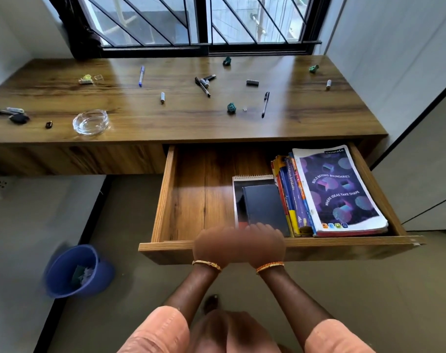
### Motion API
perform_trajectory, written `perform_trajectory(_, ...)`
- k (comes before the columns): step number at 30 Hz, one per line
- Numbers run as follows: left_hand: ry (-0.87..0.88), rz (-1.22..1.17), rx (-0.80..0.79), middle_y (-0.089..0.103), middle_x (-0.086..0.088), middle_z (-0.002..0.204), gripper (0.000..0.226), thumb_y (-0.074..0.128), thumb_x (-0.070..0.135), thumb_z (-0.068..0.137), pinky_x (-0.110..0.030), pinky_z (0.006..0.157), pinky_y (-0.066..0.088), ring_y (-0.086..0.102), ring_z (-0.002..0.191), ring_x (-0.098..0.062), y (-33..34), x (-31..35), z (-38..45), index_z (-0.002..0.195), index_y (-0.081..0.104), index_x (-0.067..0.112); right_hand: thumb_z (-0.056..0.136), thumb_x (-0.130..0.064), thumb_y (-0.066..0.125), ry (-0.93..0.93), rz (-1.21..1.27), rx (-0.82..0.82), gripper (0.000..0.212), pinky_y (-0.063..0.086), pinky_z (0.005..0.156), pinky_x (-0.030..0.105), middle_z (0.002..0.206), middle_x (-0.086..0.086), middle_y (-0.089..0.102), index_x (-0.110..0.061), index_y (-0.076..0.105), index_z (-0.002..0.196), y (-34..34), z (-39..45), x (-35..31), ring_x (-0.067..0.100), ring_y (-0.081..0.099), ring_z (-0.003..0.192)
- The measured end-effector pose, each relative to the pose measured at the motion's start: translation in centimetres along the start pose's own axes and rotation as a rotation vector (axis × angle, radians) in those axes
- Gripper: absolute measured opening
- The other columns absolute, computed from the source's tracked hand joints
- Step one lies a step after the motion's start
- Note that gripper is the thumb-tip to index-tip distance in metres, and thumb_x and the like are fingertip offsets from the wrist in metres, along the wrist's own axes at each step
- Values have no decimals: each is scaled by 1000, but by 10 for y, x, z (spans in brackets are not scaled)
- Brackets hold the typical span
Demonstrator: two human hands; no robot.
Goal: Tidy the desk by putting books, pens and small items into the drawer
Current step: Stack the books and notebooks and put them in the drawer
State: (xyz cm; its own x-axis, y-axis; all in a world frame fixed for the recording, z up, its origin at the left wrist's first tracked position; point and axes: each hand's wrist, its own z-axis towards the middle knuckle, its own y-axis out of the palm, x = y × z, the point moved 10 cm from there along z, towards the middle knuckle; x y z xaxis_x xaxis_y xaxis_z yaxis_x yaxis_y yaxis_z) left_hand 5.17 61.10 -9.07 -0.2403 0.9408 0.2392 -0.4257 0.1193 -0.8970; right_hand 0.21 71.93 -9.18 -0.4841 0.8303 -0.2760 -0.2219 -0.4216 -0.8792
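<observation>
The wooden drawer (166, 200) is pulled out under the desk (64, 98). Inside on the right lie a purple-covered notebook (341, 189), a stack of colourful books (292, 197) and a dark small book (264, 207) on a spiral pad. My left hand (213, 247) and my right hand (264, 244) rest side by side on the drawer's front edge, blurred; whether they grip it is unclear. On the desktop lie a blue pen (141, 75), a black pen (265, 104), another black pen (203, 87), markers (162, 97), green crumpled bits (231, 108) and a black eraser-like block (252, 83).
A glass ashtray (90, 122) sits at the desk's front left, with dark small items (18, 118) further left. A blue bin (74, 271) stands on the floor at left. A barred window (199, 21) is behind the desk; a white wall panel (407, 98) is at right.
</observation>
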Motion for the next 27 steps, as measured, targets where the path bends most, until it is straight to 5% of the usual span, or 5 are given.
perform_trajectory(16, 50, -18, 33, 61, -4, 70, 30, 41, 30, 83, -27, 47, 42, 56, 59, -22, 32, -21, 104, 68, 62, 14, 80, -30, 40, -4, 2, 34, 31, 39, 51, 29, 66, 5, 60, -11, 63, 69, 38, 106, 3, 23, 53, 62)
perform_trajectory(19, 21, -17, 52, 61, -11, 102, 32, 44, 34, 82, -36, 71, 52, 58, 98, -29, 44, -32, 136, 94, 63, 11, 78, -32, 41, 22, 45, 43, 29, 46, 59, 34, 89, 9, 60, -12, 61, 85, 48, 138, 7, 25, 53, 82)
perform_trajectory(22, 8, -18, 53, 42, -18, 137, 52, 47, 39, 81, -52, 108, 28, 33, 134, -35, 55, -40, 171, 124, 50, 10, 78, -36, 40, 57, 69, 59, 45, 44, 87, 41, 121, 15, 53, -10, 58, 110, 57, 172, 10, 29, 47, 114)
perform_trajectory(24, 23, -11, 47, 31, -19, 146, 61, 46, 41, 81, -54, 115, 12, 23, 141, -34, 61, -43, 192, 133, 43, 9, 79, -35, 39, 36, 56, 64, 57, 31, 106, 44, 137, 18, 45, -4, 52, 125, 64, 193, 9, 31, 37, 132)
perform_trajectory(27, 73, -1, -33, 32, -21, 148, 64, 43, 43, 82, -52, 116, 7, 25, 141, -35, 75, -47, 222, 135, 43, 7, 81, -32, 38, -30, 6, 18, 61, 21, 114, 46, 141, 19, 44, 1, 48, 131, 83, 223, 8, 31, 34, 136)
